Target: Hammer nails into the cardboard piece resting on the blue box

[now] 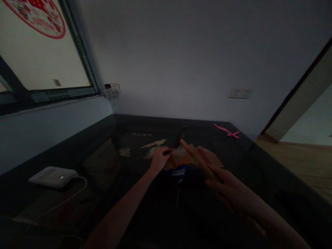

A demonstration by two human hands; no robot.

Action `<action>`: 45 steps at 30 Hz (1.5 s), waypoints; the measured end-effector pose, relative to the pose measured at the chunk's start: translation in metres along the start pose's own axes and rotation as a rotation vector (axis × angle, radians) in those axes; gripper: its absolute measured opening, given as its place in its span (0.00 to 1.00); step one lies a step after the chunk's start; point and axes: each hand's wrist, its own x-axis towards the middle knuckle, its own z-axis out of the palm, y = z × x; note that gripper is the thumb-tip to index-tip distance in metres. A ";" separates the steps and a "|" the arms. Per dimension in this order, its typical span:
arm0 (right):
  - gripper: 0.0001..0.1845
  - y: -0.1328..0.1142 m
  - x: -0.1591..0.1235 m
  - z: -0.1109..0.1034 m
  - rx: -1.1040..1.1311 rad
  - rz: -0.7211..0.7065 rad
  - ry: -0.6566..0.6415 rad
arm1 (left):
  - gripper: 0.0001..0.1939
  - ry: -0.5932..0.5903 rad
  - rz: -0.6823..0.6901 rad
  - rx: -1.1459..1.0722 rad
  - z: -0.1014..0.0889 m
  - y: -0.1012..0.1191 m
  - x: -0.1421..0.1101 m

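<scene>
My right hand point(220, 181) is closed around a long wooden stick point(194, 154), which points forward and left over the tabletop. My left hand point(159, 160) has its fingers curled at the left side of an orange-brown, rough-looking piece point(181, 158). A dark bit shows at its fingertips, too dim to name. Beneath the brown piece is a blue item with a white label point(178, 172). A flat tan piece with a red stripe point(207, 157) lies to its right. Just behind stands a dark curved object point(181, 135), partly hidden by the stick tip.
The dark glossy table point(145, 221) meets the wall at the back. A white device point(53, 176) with a cable lies at left. A pink ribbon point(228, 132) rests near the back right corner. Wall sockets point(240, 93) and a window point(52, 52) are beyond.
</scene>
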 end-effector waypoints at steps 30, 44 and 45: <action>0.22 -0.001 0.002 -0.004 -0.036 -0.024 -0.036 | 0.07 -0.015 -0.013 0.009 0.000 -0.001 0.000; 0.26 0.007 0.000 -0.004 0.000 -0.020 -0.011 | 0.05 0.033 0.016 -0.026 0.003 -0.006 -0.001; 0.27 0.008 0.000 -0.003 0.013 -0.020 -0.015 | 0.06 0.030 0.014 -0.033 0.003 -0.006 -0.001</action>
